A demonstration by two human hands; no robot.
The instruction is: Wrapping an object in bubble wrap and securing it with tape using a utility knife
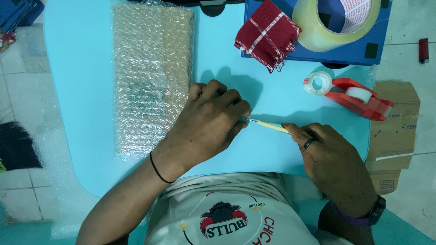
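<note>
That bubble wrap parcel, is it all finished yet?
Done: the parcel lies fully covered in bubble wrap on the blue table. In hand: the left hand and right hand stretch a thin yellowish strip between them. Left: no tape shows on the wrap; the red dispenser stands nearby.

We see a table laid out around two hands.

On the light blue table (81, 90), our left hand (206, 122) and right hand (329, 152) lie side by side, a thin yellow stick (269, 125) spanning the gap between them. The flat bubble-wrapped parcel (152, 77) lies just left of our left hand. Beyond our right hand sits the red plastic tape dispenser (356, 96); farther off, the red checked cloth (267, 34) and large clear tape roll (335, 22) rest on a blue board (363, 50).
</note>
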